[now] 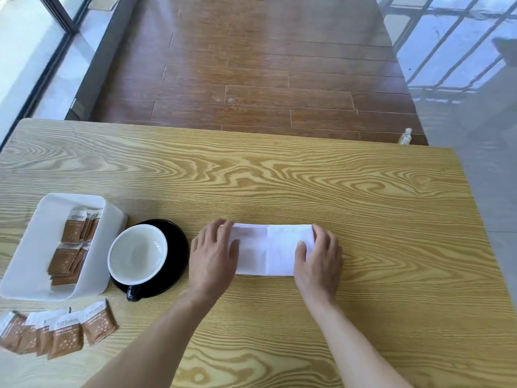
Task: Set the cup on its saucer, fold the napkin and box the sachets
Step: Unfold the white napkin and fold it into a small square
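The fingers of the left hand [214,254] are spread flat and pressed on the left end of the napkin [270,249]; those of the right hand [320,254] are laid flat on its right end, nothing being gripped by either. Both ends of the napkin are hidden under the palms, so its corners there cannot be made out. A crease is seen down its middle.

Just left of the napkin the cup [138,254] is set on the saucer [179,247], whose near rim is covered by the cup. Left of the saucer and touching it stands the box [33,247], with sachets [73,245] stacked inside. Near and left of the napkin, loose sachets [65,330] overlap, the outermost cut off by the frame. Beyond and right of the napkin, bare table [363,191] is left as far as its edges.
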